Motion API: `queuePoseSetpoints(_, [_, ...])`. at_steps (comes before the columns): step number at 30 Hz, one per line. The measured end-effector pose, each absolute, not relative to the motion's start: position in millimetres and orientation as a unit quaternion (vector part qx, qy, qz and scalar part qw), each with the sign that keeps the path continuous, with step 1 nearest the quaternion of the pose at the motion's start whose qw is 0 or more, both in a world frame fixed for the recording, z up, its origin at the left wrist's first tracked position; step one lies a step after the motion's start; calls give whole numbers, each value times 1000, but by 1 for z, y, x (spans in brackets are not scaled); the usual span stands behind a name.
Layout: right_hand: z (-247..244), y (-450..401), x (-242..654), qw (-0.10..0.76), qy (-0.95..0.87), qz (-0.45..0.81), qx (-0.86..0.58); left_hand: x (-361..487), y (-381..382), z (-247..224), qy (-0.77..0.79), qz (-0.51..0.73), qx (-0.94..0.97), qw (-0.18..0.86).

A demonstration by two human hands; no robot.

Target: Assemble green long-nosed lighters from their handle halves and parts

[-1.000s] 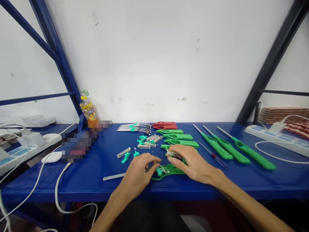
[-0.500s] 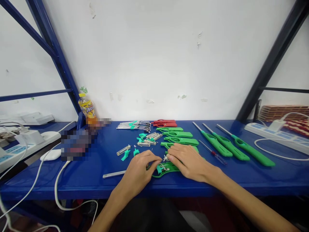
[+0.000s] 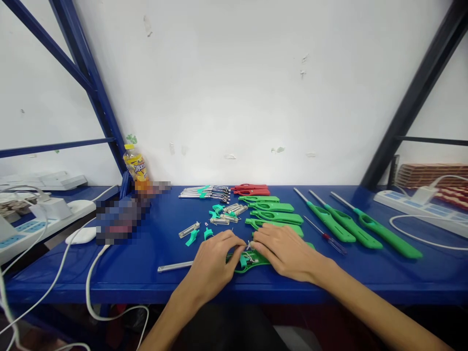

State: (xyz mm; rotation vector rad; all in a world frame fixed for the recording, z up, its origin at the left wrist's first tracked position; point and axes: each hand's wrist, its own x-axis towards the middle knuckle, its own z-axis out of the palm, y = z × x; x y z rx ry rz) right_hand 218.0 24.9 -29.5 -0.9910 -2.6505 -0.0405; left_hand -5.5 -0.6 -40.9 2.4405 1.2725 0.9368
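Observation:
My left hand [image 3: 216,256] is closed, thumb and forefinger pinched over a green lighter casing half [image 3: 260,259] near the table's front edge; what lies in the pinch is too small to make out. Facing it, my right hand [image 3: 290,251] has its fingers bent together over the same casing, the tips at a small whitish part [image 3: 249,244]. Inside the casing sit a teal trigger [image 3: 243,262] and thin wires. A metal lighter tube [image 3: 174,266] sticks out left from beneath my left hand. My right palm hides much of the casing.
Behind my hands lie several green casings [image 3: 276,217], red casings [image 3: 252,189], clear fuel tanks [image 3: 189,229], teal triggers [image 3: 192,237] and metal tubes [image 3: 197,192]. Rightward are a screwdriver [image 3: 331,241] and long green lighters [image 3: 389,236]. A drink bottle [image 3: 137,168] and cables stand left.
The view has shifted slightly. Both hands stay over the casing, and their fingertips have moved only a little around the small whitish part.

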Motion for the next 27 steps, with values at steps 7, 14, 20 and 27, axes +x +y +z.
queuePoseSetpoints(7, [-30,24,220,155,-926,-17,-345,-6,0,-42,440,306,838,101])
queuePoseSetpoints(14, [-32,23,218,137,-929,-54,-338,-7,1,-44,434,305,841,109])
queuePoseSetpoints(20, [-32,23,218,138,-931,-65,-332,-6,1,-42,428,305,844,107])
queuePoseSetpoints(27, [-35,24,218,135,-932,-70,-329,-7,0,-42,421,311,843,122])
